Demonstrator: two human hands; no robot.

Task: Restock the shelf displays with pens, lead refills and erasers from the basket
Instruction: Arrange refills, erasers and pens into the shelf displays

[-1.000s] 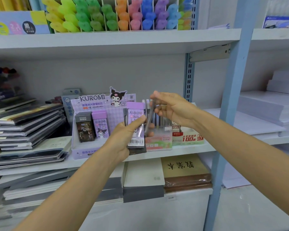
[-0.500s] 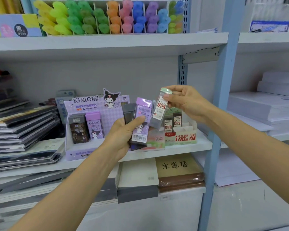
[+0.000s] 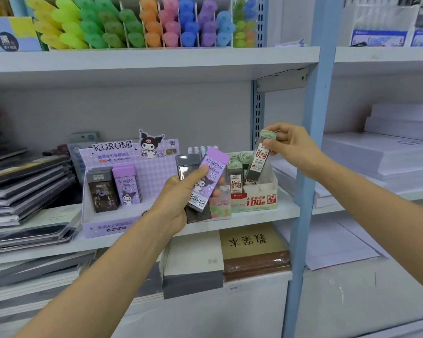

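Risk right of centre — right hand (image 3: pixel 288 145) pinches green-capped lead case (image 3: pixel 258 159) by its top, tilted over red-and-white box (image 3: pixel 254 196); left hand (image 3: pixel 178 198) grips purple cases (image 3: pixel 205 181) — fanned, liable to slip.

A clear green-capped lead refill case (image 3: pixel 259 159), filled with dark leads, hangs tilted from the right hand (image 3: pixel 291 147), pinched at its cap. Its lower end sits at the open top of a red-and-white display box (image 3: pixel 254 200) below that hand, beside rows of matching cases (image 3: pixel 235 164). The left hand (image 3: pixel 178 201) grips two flat cases fanned together: a purple Kuromi refill case (image 3: pixel 206 181) under the thumb and a dark grey case (image 3: pixel 188 167) behind. Left of that hand, a lilac Kuromi display box (image 3: pixel 112 224) holds a dark case (image 3: pixel 103 191) and a purple case (image 3: pixel 127 185) upright.
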